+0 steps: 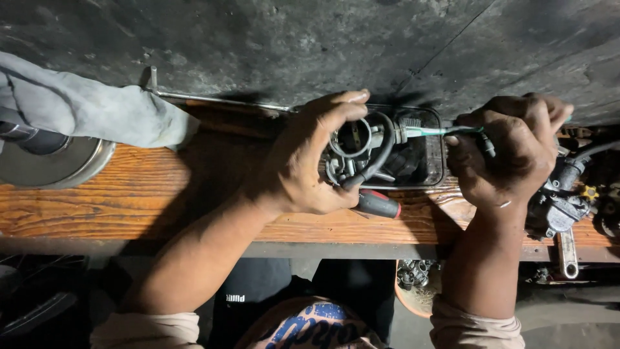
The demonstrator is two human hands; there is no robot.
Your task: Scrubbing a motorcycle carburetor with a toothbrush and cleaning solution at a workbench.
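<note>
The left hand is gripping a metal carburetor over a dark tray. The right hand is pinching a toothbrush, its handle lying level, bristles pointing left and touching the carburetor.

No packages, labels, signs or screens are seen on the tabletop or anywhere around it. The only printed matter in view is found on clothing at 6 o'clock, at the bottom edge: a small white mark is carried on a dark garment, and just right of it a rounded pale cloth surface is covered with blue lettering-like shapes and touches of red. Nothing boxed, wrapped or tagged is shown elsewhere.
</note>
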